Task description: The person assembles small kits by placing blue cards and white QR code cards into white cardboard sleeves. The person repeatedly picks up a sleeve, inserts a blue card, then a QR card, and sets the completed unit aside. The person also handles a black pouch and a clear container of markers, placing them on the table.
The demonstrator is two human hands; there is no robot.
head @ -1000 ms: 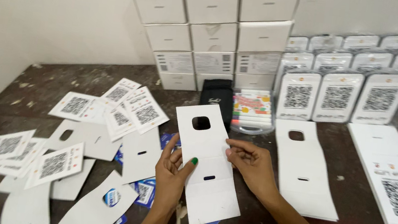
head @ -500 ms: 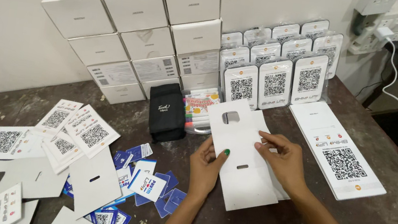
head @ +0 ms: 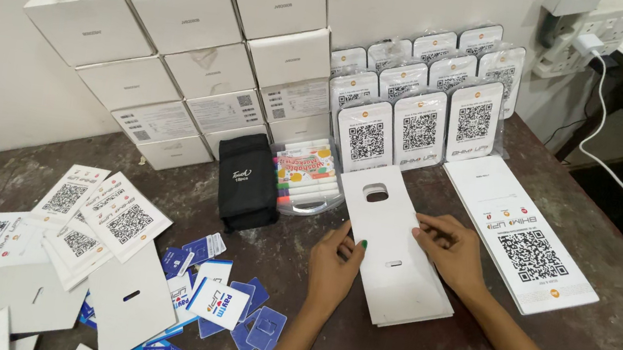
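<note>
A dark, worn table (head: 607,346) fills the room's corner. Against the white wall stands a stack of white cartons (head: 184,49), and beside it rows of bagged code placards (head: 422,109) lean upright. In front of those, a long printed sheet with a code square (head: 518,232) lies flat toward the right.

Near the middle lies a small stack of white card blanks (head: 397,249), long and narrow, each with a rounded window near the top and a slot lower down. The left hand (head: 334,265) rests flat on the stack's left edge, fingers spread loose, gripping nothing. The right hand (head: 454,249) presses its fingertips on the stack's right side, also unclenched.

A black pouch (head: 245,181) stands just left of a clear packet of coloured pens (head: 305,178). Loose code cards (head: 97,212) and small blue stickers (head: 220,306) scatter across the left.
</note>
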